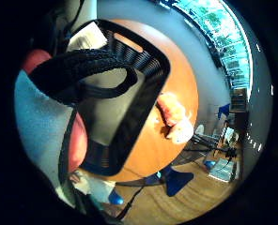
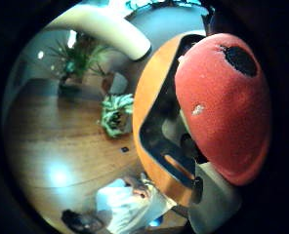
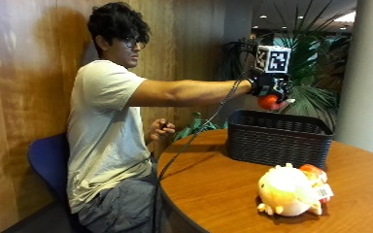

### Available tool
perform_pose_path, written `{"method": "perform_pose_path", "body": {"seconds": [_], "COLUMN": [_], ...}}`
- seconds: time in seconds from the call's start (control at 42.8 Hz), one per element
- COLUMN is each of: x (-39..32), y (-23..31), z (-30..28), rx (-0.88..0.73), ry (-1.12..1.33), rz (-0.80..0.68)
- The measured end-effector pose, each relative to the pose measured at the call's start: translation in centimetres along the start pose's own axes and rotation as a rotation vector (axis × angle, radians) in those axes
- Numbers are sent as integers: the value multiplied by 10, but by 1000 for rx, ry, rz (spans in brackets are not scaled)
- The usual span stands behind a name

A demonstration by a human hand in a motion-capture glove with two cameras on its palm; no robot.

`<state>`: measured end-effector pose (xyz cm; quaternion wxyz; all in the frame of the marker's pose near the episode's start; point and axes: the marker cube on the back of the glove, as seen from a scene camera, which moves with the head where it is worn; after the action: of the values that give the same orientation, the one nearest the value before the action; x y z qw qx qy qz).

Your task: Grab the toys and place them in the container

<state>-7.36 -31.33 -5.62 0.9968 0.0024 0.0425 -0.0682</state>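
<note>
Clamped in the gloved right hand (image 3: 272,87), a red toy (image 3: 268,102) hangs above the black basket (image 3: 277,138), and the fingers hide most of it. Nearer, at the round wooden table's (image 3: 225,194) front edge, lies an orange-and-white plush toy (image 3: 293,190). Farther back, toward the far edge, the basket's slatted wall blocks its inside; the palm views show only a pale floor there.

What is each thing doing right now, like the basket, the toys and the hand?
Basket: upright on the table, open on top.
Red toy: held above the basket.
Plush toy: lying on the table, outside the basket.
Right hand: gripping the red toy.
</note>
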Motion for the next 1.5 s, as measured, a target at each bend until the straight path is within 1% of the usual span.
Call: {"method": "perform_pose_path", "body": {"seconds": [0.304, 0.397, 0.631, 0.795, 0.982, 1.099, 1.216, 1.332, 1.356, 1.426, 1.496], "x": [-5, -7, -11, -4, 12, 15, 25, 34, 35, 41, 52], "y": [-7, -6, -1, 11, 45, 65, 94, 121, 128, 151, 174], "z": [11, 15, 12, 9, 15, 18, 20, 24, 25, 29, 35], "rx": [-35, -52, 1, -13, -57, -50, -49, -38, -36, -30, -22], "ry": [-6, 32, 85, 60, 83, 84, 96, 83, 80, 72, 59], "rz": [39, 46, 41, 43, 76, 126, 146, 260, 251, 163, 139]}}
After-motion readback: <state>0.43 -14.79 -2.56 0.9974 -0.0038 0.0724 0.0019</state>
